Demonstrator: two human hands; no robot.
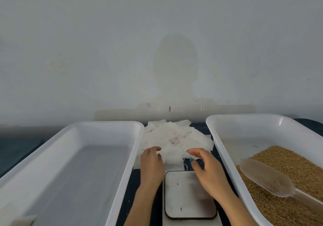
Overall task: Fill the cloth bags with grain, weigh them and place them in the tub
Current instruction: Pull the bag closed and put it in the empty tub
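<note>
Beyond the scale, the left hand is touching the bags, grip unclear; the right hand is hovering there, fingers loosely open.

Two tubs, one scale, one scoop, one bag pile, two hands.

- The left tub and the right tub lie side by side on the table
- Grain lies in the right tub's near half, with a scoop on it
- A pile of cloth bags lies between the tubs, toward the wall
- A scale sits before the pile
- The left hand and right hand are at the pile's near edge
</note>
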